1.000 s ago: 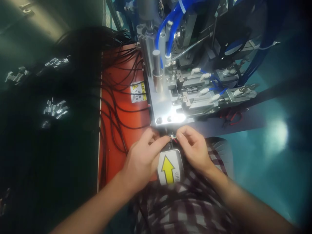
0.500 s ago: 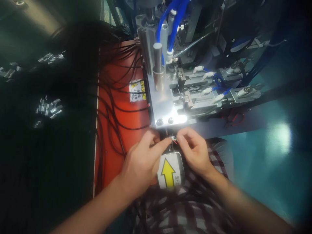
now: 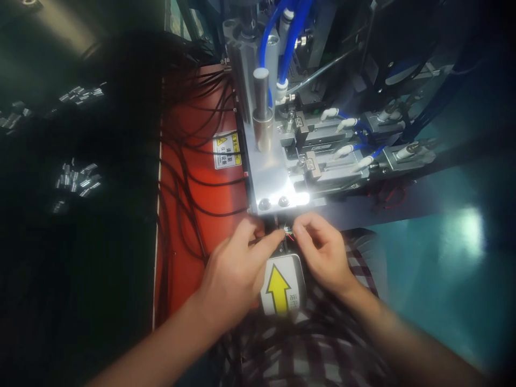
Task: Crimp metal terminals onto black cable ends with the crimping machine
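Note:
Just in front of the machine's metal block, my two hands meet over a small fixture. My left hand is closed, and a piece of black cable shows between its thumb and fingers. Fine coloured wires, one of them red, fan out past the left thumb tip. On their other side my right hand pinches the wire ends between thumb and forefinger. The fingertips hide most of the ends. Below the wires lies a white plate with a yellow arrow.
Black cables run across a red surface bearing a warning label. Shiny metal pieces lie in piles at left. Pneumatic cylinders with blue hoses fill the upper right. Checked cloth is below.
Both hands keep nearly the same place and grip. The fine wires between the fingertips have shifted slightly, and the whole view has moved a little.

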Demonstrator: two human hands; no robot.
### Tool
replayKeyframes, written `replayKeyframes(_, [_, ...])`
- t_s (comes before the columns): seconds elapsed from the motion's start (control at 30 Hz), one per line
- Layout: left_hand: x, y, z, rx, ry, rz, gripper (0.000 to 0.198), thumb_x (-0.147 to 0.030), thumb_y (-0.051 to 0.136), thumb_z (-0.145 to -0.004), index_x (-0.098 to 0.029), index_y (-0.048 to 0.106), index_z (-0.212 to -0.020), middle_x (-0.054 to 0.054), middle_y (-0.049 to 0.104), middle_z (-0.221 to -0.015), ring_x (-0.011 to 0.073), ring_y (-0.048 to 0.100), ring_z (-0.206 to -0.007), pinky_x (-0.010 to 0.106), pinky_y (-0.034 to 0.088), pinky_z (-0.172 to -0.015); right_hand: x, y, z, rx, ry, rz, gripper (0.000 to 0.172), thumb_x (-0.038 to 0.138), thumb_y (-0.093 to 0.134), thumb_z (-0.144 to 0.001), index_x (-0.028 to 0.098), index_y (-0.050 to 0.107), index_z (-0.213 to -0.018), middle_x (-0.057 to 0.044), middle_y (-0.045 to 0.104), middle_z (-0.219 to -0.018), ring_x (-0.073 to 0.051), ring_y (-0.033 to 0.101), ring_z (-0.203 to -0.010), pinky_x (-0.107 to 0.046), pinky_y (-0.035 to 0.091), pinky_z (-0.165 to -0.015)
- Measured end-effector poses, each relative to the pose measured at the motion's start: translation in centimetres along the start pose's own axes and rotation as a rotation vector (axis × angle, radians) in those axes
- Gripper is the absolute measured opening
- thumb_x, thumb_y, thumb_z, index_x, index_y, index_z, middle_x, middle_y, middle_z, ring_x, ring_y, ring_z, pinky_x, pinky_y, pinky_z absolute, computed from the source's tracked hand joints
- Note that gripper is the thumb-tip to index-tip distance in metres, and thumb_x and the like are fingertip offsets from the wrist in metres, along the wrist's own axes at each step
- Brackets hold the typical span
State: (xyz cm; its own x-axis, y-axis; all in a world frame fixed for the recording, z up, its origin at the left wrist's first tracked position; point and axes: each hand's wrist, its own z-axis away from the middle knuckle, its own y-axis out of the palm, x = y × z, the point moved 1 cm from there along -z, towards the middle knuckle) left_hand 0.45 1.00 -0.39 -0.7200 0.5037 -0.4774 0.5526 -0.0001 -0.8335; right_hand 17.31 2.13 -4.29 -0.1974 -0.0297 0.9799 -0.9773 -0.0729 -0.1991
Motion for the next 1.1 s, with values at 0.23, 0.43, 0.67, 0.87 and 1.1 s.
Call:
replayKeyframes(0.23, [0.1,0.2,0.1,0.003,0.014,-0.037,0.029,-0.017,0.043,-0.093,-0.015,0.066,-0.112,0.007,0.054,-0.090,0.0124,0.057,-0.069,0.021,0.048,-0.057,0.4,-0.1,0.1,-0.003,0.054,-0.003,0.017,0.020,0.051,-0.090,0.020,0.050,-0.074,0.002,0.049,-0.068,-0.013,0.047,-0.064,-0.025,0.039,-0.057])
replayKeyframes(0.43, [0.1,0.1,0.1,-0.009,0.033,-0.078,0.029,-0.018,0.043,-0.094,-0.017,0.065,-0.112,0.006,0.054,-0.089,0.0126,0.057,-0.068,0.021,0.049,-0.055,1.2,0.0,0.0,-0.016,0.149,0.007,0.015,0.021,0.051,-0.088,0.019,0.052,-0.073,0.003,0.047,-0.066,-0.011,0.044,-0.060,-0.023,0.037,-0.054])
replayKeyframes(0.67, [0.1,0.2,0.1,-0.008,0.040,-0.071,0.029,-0.018,0.044,-0.093,-0.017,0.064,-0.114,0.006,0.054,-0.090,0.0135,0.057,-0.069,0.022,0.050,-0.056,2.0,0.0,-0.3,-0.022,0.287,-0.037,0.017,0.026,0.054,-0.085,0.018,0.053,-0.069,0.003,0.046,-0.062,-0.011,0.041,-0.057,-0.023,0.035,-0.050])
replayKeyframes(0.87, [0.1,0.1,0.0,-0.014,0.039,-0.052,0.027,-0.017,0.044,-0.094,-0.014,0.065,-0.111,0.006,0.054,-0.090,0.0133,0.059,-0.072,0.022,0.051,-0.058,1.9,-0.9,-0.3,0.085,0.351,-0.138,0.024,0.032,0.053,-0.088,0.017,0.055,-0.070,0.003,0.049,-0.062,-0.009,0.041,-0.054,-0.021,0.034,-0.048])
replayKeyframes(1.1, [0.0,0.2,0.0,-0.023,0.034,-0.025,0.027,-0.018,0.045,-0.095,-0.013,0.066,-0.110,0.008,0.055,-0.092,0.0133,0.060,-0.072,0.022,0.051,-0.059,2.0,-1.4,0.0,0.035,0.331,-0.091,0.019,0.033,0.058,-0.084,0.016,0.059,-0.075,0.001,0.053,-0.065,-0.011,0.047,-0.057,-0.022,0.038,-0.050])
